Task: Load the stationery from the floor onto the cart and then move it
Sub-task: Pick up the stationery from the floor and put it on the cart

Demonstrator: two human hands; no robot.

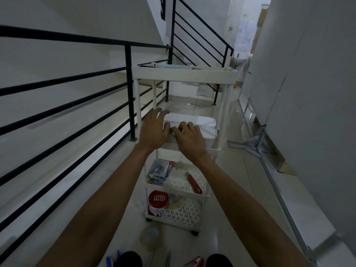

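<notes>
Bottom edge is cutting off a blue item and a red stapler on the floor; both too cropped to read well. A clear tape roll is lying on the glossy tile just before the white plastic cart. The top tier is showing only its near rim, contents mostly hidden.

I'm reaching both arms to the second tier. My left hand is lying with spread, relaxed fingers on the left end of the smooth white lidded box. My right hand is bending its fingers over the lid's near edge; tips hidden, can't tell whether it's gripping.

Below, the perforated shelves are holding a clear packet, a red utility knife and a red-lidded jar.

Black metal railing is running close on the left, metal stand legs on the right; a narrow lane is continuing ahead.
</notes>
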